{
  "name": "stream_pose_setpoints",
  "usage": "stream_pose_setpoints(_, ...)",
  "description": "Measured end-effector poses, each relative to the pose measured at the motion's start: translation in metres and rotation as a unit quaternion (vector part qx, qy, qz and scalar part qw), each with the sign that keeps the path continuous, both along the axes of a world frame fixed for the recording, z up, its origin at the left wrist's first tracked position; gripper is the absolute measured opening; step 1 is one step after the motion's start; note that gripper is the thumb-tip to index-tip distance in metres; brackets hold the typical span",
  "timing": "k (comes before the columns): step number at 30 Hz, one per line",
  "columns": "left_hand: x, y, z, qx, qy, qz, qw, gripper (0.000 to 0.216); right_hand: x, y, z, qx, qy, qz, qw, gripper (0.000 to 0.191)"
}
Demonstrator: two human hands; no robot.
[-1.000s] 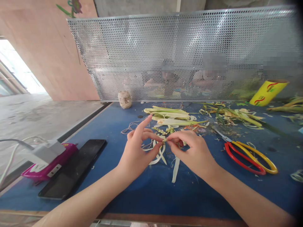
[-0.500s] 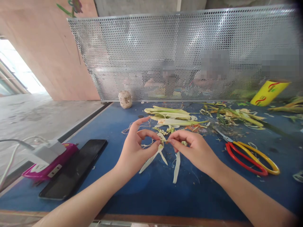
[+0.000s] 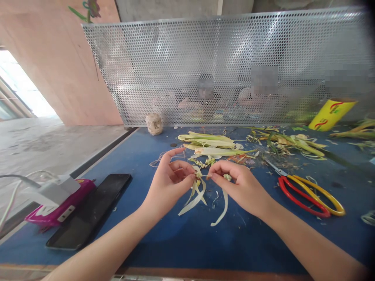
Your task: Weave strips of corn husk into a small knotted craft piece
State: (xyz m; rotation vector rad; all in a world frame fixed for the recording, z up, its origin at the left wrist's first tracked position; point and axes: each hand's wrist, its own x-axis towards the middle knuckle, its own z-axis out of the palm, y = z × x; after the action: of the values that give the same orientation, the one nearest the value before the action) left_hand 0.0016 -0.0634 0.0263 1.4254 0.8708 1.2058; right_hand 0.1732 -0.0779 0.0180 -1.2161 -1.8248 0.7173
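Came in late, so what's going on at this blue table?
A person is handling pale plant strips. The left hand pinches some; close beside it, the right hand pinches a thin piece too small to make out, with another strip showing below. Pale-green leaves lie beyond the hands. Red-and-yellow scissors lie to the right and a black phone to the left, both untouched.

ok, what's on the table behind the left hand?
Beyond the left hand: thin string-like loops, a dark disc and pale green stalks. The loops run behind the hand, so the rest is hidden, as is the tabletop under it.
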Motion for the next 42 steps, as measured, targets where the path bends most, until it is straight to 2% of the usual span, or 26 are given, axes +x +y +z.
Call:
stream_pose_setpoints(6, 0.001, 0.002, 0.000, -0.023, 0.033, 0.006, 0.999, 0.061, -0.002, 0.000, -0.002, -0.038, 0.026, 0.067, 0.997, 0.009)
stream_pose_setpoints(11, 0.002, 0.003, -0.001, -0.097, 0.030, 0.011, 0.995, 0.054, -0.006, -0.002, -0.005, -0.034, 0.040, 0.110, 0.993, 0.011)
stream_pose_setpoints(13, 0.003, 0.004, -0.001, -0.111, 0.017, 0.019, 0.994, 0.060, -0.007, -0.003, -0.007, -0.040, 0.039, 0.116, 0.992, 0.010)
stream_pose_setpoints(15, 0.004, 0.004, -0.001, -0.115, 0.002, 0.010, 0.993, 0.068, -0.009, -0.004, -0.009, -0.080, 0.056, 0.139, 0.985, 0.009)
stream_pose_setpoints(18, 0.003, 0.004, -0.002, -0.130, -0.018, -0.018, 0.991, 0.075, -0.011, -0.006, -0.012, -0.149, 0.108, 0.179, 0.967, 0.005)
stream_pose_setpoints(22, 0.001, 0.005, -0.004, -0.116, -0.060, -0.016, 0.991, 0.076, -0.013, -0.004, -0.014, -0.209, 0.154, 0.183, 0.948, 0.005)
stream_pose_setpoints(26, -0.001, 0.005, -0.003, -0.095, -0.108, -0.046, 0.989, 0.065, -0.014, -0.001, -0.014, -0.346, 0.227, 0.220, 0.884, 0.014)
stream_pose_setpoints(28, -0.001, 0.006, -0.003, -0.094, -0.115, -0.064, 0.987, 0.056, -0.014, 0.000, -0.013, -0.371, 0.250, 0.238, 0.862, 0.016)
stream_pose_setpoints(29, -0.002, 0.006, -0.003, -0.091, -0.115, -0.064, 0.987, 0.051, -0.013, 0.000, -0.013, -0.353, 0.245, 0.237, 0.871, 0.018)
stream_pose_setpoints(30, -0.002, 0.006, -0.002, -0.086, -0.115, -0.058, 0.988, 0.047, -0.012, 0.000, -0.013, -0.310, 0.219, 0.227, 0.897, 0.020)
stream_pose_setpoints(32, -0.003, 0.007, -0.002, -0.074, -0.113, -0.032, 0.990, 0.042, -0.009, 0.001, -0.012, -0.158, 0.116, 0.166, 0.966, 0.022)
stream_pose_setpoints(33, -0.003, 0.007, -0.001, -0.070, -0.110, -0.021, 0.991, 0.040, -0.007, 0.001, -0.011, -0.067, 0.049, 0.120, 0.989, 0.021)
stream_pose_setpoints(35, -0.004, 0.008, -0.001, -0.061, -0.093, -0.013, 0.994, 0.038, -0.005, 0.001, -0.010, 0.078, -0.059, 0.043, 0.994, 0.016)
stream_pose_setpoints(36, -0.004, 0.008, -0.002, -0.054, -0.077, -0.011, 0.996, 0.038, -0.004, 0.000, -0.009, 0.117, -0.085, 0.026, 0.989, 0.013)
stream_pose_setpoints(38, -0.004, 0.009, -0.003, -0.027, -0.030, 0.000, 0.999, 0.038, -0.002, 0.000, -0.007, 0.124, -0.096, 0.042, 0.987, 0.013)
stream_pose_setpoints(42, -0.005, 0.010, -0.007, 0.073, 0.106, 0.062, 0.990, 0.040, -0.003, 0.000, -0.006, 0.042, -0.042, 0.109, 0.992, 0.025)
